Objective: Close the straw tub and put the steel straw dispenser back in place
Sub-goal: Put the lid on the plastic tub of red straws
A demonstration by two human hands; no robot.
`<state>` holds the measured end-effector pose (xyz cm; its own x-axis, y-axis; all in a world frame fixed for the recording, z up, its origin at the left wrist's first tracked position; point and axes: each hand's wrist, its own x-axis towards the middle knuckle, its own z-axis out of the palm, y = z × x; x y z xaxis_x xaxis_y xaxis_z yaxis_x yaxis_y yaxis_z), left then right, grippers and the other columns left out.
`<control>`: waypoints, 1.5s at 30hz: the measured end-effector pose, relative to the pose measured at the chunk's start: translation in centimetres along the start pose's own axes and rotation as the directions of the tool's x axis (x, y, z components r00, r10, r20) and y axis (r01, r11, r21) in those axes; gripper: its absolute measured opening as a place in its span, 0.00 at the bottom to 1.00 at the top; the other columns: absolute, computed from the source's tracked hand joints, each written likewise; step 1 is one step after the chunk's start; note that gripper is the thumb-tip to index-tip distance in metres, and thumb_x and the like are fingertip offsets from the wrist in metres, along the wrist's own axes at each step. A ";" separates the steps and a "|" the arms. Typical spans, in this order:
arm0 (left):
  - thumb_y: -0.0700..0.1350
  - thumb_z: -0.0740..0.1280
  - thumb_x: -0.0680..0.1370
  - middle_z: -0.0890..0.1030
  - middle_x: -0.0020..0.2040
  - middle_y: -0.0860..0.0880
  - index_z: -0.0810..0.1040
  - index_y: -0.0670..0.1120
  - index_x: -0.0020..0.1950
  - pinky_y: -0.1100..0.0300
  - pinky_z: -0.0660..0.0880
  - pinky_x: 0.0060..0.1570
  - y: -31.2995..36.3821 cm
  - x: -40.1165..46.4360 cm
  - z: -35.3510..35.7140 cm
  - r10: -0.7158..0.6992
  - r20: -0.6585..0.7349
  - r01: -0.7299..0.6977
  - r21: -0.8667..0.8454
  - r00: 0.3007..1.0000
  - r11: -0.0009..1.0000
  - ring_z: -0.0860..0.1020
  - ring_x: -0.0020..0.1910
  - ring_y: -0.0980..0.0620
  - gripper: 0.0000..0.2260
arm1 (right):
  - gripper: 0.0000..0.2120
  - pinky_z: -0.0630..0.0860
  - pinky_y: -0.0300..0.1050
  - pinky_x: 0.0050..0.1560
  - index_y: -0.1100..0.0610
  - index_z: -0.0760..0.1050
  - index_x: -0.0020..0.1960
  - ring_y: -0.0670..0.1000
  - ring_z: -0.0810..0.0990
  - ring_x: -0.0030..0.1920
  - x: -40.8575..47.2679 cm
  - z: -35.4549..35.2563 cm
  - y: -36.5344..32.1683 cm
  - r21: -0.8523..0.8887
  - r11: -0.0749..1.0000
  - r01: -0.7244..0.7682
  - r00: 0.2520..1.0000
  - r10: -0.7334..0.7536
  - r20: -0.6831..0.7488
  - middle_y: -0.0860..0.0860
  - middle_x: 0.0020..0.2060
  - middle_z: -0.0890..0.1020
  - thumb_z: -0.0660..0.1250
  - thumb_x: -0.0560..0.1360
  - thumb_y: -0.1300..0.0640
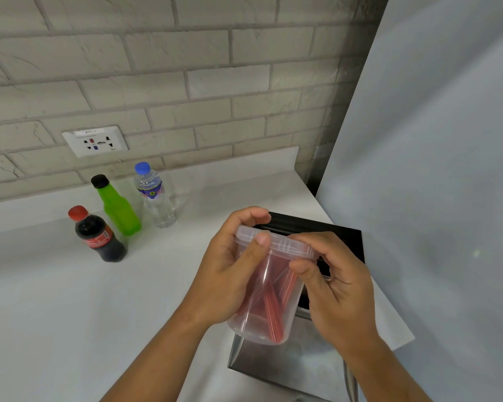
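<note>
Held above the steel dispenser (276, 364), the straw tub (269, 291) is cradled in the left hand (227, 274) so the right hand (336, 288) can pinch its lid (273, 240), apparently pressing the rim shut.

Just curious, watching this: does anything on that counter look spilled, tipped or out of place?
Nothing spilled or broken. The three bottles stand upright and capped. Only the steel straw dispenser looks off: it sits at the counter's edge. Both hands, left hand and right hand, hold the tilted straw tub.
</note>
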<state>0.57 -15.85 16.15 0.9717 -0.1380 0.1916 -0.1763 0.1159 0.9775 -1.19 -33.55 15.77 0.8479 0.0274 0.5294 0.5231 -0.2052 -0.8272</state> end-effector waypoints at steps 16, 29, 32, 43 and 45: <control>0.66 0.73 0.74 0.83 0.67 0.40 0.81 0.48 0.54 0.43 0.79 0.61 -0.5 0.4 -0.8 -0.204 0.091 0.223 -0.341 0.975 0.913 0.81 0.62 0.38 0.23 | 0.17 0.80 0.35 0.50 0.50 0.78 0.66 0.47 0.86 0.50 -0.5 0.1 -0.2 0.157 0.985 -0.065 0.993 0.048 0.107 0.41 0.52 0.85 0.63 0.83 0.43; 0.71 0.57 0.82 0.81 0.71 0.52 0.73 0.60 0.76 0.44 0.75 0.69 -2.5 1.0 -1.4 -0.296 0.204 0.309 -0.032 0.933 0.951 0.79 0.71 0.48 0.27 | 0.16 0.80 0.39 0.53 0.53 0.79 0.64 0.50 0.85 0.54 0.0 -0.7 0.5 0.055 0.998 0.002 1.000 -0.001 -0.024 0.47 0.54 0.85 0.64 0.83 0.45; 0.71 0.63 0.79 0.82 0.70 0.43 0.77 0.51 0.74 0.32 0.72 0.70 -3.1 0.2 -0.6 -0.293 0.148 0.312 -0.131 0.945 0.941 0.80 0.69 0.40 0.32 | 0.18 0.80 0.41 0.57 0.57 0.77 0.66 0.52 0.84 0.59 0.5 -1.1 1.0 -0.024 0.997 0.068 0.994 -0.070 -0.079 0.54 0.57 0.84 0.65 0.83 0.47; 0.67 0.76 0.72 0.87 0.57 0.40 0.86 0.50 0.62 0.46 0.81 0.58 -3.3 0.9 -1.1 -0.272 -0.001 0.270 -0.131 0.962 0.954 0.86 0.55 0.39 0.27 | 0.38 0.82 0.41 0.56 0.36 0.70 0.72 0.39 0.81 0.63 3.1 -2.0 -0.3 -0.044 0.934 -0.355 0.896 0.354 0.270 0.32 0.63 0.78 0.63 0.67 0.20; 0.67 0.75 0.72 0.88 0.56 0.43 0.86 0.52 0.61 0.49 0.81 0.56 -3.2 1.3 -1.1 -0.276 0.030 0.277 -0.091 0.961 0.956 0.87 0.53 0.43 0.25 | 0.40 0.79 0.35 0.55 0.27 0.65 0.73 0.31 0.76 0.63 3.5 -2.2 -0.2 -0.087 0.918 -0.386 0.863 0.393 0.318 0.24 0.64 0.74 0.62 0.63 0.17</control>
<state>2.54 -15.29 13.21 0.9775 -0.1940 -0.0828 0.1153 0.1623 0.9800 1.51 -35.57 18.19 0.9646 0.2538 0.0721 0.1456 -0.2843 -0.9476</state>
